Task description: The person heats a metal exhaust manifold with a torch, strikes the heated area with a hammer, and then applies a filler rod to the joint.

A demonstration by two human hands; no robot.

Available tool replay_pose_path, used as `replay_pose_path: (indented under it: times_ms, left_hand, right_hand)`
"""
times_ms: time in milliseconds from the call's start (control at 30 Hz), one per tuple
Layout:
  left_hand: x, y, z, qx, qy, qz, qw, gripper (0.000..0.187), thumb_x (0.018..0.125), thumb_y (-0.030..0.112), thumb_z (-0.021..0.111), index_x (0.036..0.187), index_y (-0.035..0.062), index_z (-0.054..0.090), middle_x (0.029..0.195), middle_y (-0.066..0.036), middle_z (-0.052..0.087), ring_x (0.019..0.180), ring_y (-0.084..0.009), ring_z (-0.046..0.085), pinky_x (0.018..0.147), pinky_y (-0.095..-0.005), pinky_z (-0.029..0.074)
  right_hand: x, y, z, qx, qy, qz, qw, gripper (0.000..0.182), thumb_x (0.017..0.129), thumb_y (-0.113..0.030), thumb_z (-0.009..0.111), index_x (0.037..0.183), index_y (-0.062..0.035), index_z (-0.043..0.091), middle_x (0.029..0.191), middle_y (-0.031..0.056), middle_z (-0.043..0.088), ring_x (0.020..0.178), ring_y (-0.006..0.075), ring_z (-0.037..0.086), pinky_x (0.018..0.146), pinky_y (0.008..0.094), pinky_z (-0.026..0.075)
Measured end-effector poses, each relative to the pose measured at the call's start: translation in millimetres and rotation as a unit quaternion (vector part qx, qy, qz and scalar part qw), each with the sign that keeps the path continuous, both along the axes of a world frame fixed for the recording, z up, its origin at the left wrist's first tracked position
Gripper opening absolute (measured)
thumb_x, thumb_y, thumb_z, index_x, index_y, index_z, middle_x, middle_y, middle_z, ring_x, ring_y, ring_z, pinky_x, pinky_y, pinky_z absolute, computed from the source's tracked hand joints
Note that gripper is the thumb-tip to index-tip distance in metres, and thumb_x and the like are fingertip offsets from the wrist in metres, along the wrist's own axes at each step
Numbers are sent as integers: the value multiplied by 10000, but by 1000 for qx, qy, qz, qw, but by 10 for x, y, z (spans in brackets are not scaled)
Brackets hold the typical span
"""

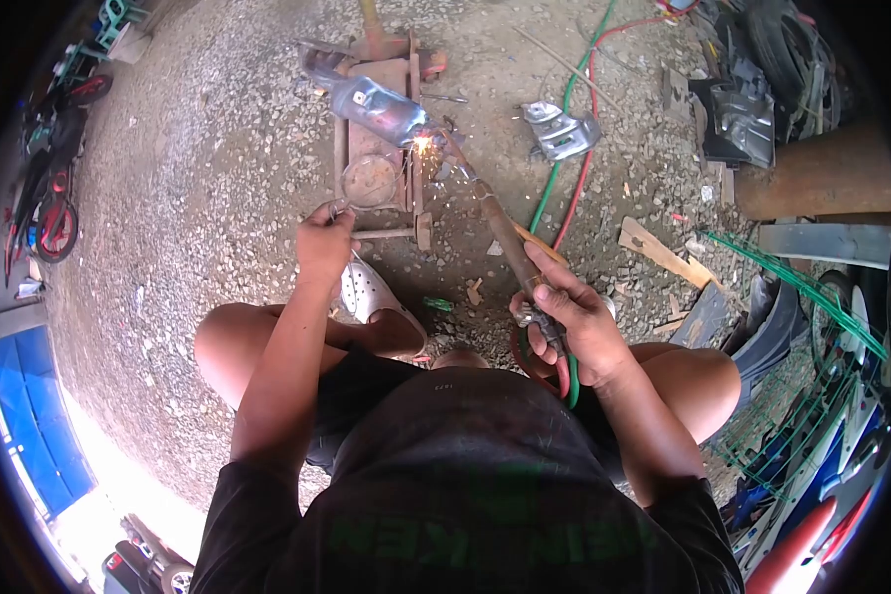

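Note:
My right hand [569, 322] is wrapped round the handle of a gas torch [510, 238], whose tip points up and left at the end of a metal canister [378, 107]. Bright sparks [424, 145] fly where the tip meets that end. The canister lies tilted on a rusty metal stand [371, 180]. My left hand [327, 238] pinches a thin wire [378, 206], which curves up toward the sparks. Red and green hoses show at the torch's lower end, beside my right hand.
A shiny metal part [561, 131] lies on the gravel beside the green hose [554, 168] and red hose [582, 176]. At the right are a large rusty pipe [812, 178], a tire [777, 40] and green wire mesh [802, 416]. Motorbikes [54, 203] stand far left.

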State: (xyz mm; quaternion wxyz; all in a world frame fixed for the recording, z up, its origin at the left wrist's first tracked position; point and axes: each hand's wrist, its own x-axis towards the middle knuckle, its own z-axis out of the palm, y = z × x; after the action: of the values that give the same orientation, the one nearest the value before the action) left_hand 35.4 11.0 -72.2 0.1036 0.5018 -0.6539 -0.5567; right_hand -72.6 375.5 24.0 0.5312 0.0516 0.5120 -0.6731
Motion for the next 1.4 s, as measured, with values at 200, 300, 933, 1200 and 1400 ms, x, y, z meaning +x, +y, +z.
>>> replay_pose_path:
  times_ms: [200,300,933,1200,1400]
  left_hand:
    - [-5,5,47,2,-13,-12,1000,303,1059,164,710,1323,23,758,949,-47,758,601,-108,643,509,-279,477]
    - [-23,34,100,5,-23,-17,1000,295,1070,157,704,1329,20,740,1026,-32,759,619,-93,630,514,-267,467]
    - [-61,38,80,2,8,1,1000,248,1061,146,706,1266,22,770,903,-44,731,581,-117,631,498,-288,460]
    - [-67,41,95,-2,-1,-4,1000,278,1061,151,702,1292,10,759,922,-63,750,576,-121,629,503,-296,470]
    - [-68,15,77,0,-8,-11,1000,330,1059,156,702,1347,-1,741,972,-70,764,601,-116,636,516,-288,477]
  right_hand:
    - [13,9,9,-6,-5,-7,1000,689,1145,-208,641,1757,-143,330,1124,125,700,623,142,646,480,261,481]
    - [13,14,1,-11,-9,-10,1000,690,1143,-210,645,1755,-144,334,1119,123,703,623,141,648,481,261,481]
    - [8,-20,27,-9,-1,-7,1000,684,1143,-198,643,1754,-146,340,1077,109,715,605,140,642,476,264,477]
    - [23,-23,35,-5,4,-5,1000,681,1144,-190,640,1753,-143,340,1077,106,719,611,137,644,479,262,479]
    - [26,-24,15,-14,0,-6,1000,680,1144,-191,641,1753,-143,341,1080,112,720,617,138,646,482,262,481]
